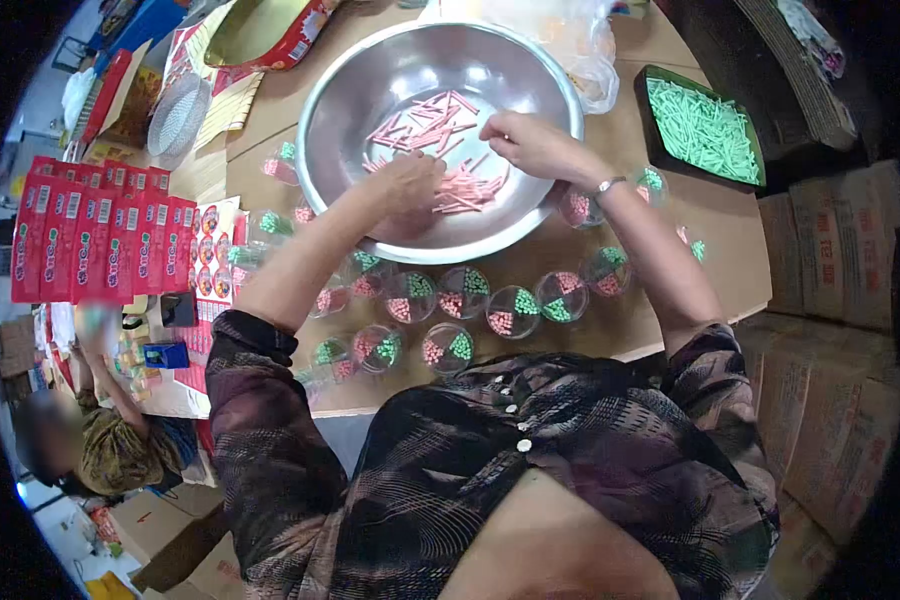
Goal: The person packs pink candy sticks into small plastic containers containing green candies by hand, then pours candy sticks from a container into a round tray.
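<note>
Inside a large steel bowl (515, 75) lie loose pink sticks (430, 124). My left hand (410, 182) is down in the bowl among the pink sticks, its fingers curled; whatever it grips is hidden. Over the bowl's right side is my right hand (535, 145), fingers bent and drawn together near the sticks; nothing can be made out between them. Several round clear cups (513, 312) with pink and green pieces stand around the near side of the bowl. A dark tray (654, 130) holds green sticks (705, 128).
Red boxes (100, 235) are stacked at the left. A red and gold tin (270, 35) and a plastic bag (580, 40) lie beyond the bowl. Cardboard cartons (830, 250) stand at the right. Another person (120, 445) is at the lower left.
</note>
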Demonstrator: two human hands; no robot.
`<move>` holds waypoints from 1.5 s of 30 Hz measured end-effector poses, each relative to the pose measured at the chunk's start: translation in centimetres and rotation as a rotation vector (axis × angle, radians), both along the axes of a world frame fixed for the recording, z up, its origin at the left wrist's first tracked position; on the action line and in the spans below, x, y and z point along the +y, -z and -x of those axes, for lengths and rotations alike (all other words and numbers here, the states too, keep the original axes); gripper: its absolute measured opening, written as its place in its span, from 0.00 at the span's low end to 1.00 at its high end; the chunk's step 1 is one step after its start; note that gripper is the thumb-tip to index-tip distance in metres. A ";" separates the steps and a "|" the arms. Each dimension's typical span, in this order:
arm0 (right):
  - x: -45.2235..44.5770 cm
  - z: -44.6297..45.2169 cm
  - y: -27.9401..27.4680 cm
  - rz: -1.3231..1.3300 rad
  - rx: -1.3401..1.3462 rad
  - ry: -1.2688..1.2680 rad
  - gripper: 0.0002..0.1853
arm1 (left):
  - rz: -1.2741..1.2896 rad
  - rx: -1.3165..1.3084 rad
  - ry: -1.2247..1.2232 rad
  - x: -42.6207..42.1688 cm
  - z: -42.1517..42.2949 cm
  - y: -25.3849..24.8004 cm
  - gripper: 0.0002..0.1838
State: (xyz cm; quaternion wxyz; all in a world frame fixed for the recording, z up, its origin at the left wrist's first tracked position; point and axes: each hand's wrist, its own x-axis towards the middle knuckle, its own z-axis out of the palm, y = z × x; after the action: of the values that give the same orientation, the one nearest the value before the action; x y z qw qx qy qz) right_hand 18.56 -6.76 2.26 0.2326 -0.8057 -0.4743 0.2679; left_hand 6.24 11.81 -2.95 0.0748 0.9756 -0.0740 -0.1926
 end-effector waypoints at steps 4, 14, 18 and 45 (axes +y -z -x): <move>0.2 0.4 1.9 -0.150 -0.014 -0.015 0.14 | 0.080 -0.033 0.043 1.6 1.0 1.3 0.13; 3.0 0.9 1.0 0.233 -0.246 -0.083 0.20 | 1.059 -0.005 -0.600 2.5 1.9 -0.4 0.04; 5.4 0.1 2.8 0.284 -0.189 -0.323 0.36 | 1.154 -0.070 -0.813 2.4 3.5 0.1 0.04; 5.9 3.4 -1.8 -0.168 0.038 -0.049 0.09 | 2.447 -0.198 -1.308 -3.6 2.5 -1.5 0.06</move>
State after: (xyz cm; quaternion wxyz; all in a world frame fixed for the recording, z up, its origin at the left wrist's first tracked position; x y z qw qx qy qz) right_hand 15.16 -0.87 4.06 0.3018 -0.7662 -0.5102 0.2481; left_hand 3.69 8.21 -1.41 0.9417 0.1578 0.2661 0.1324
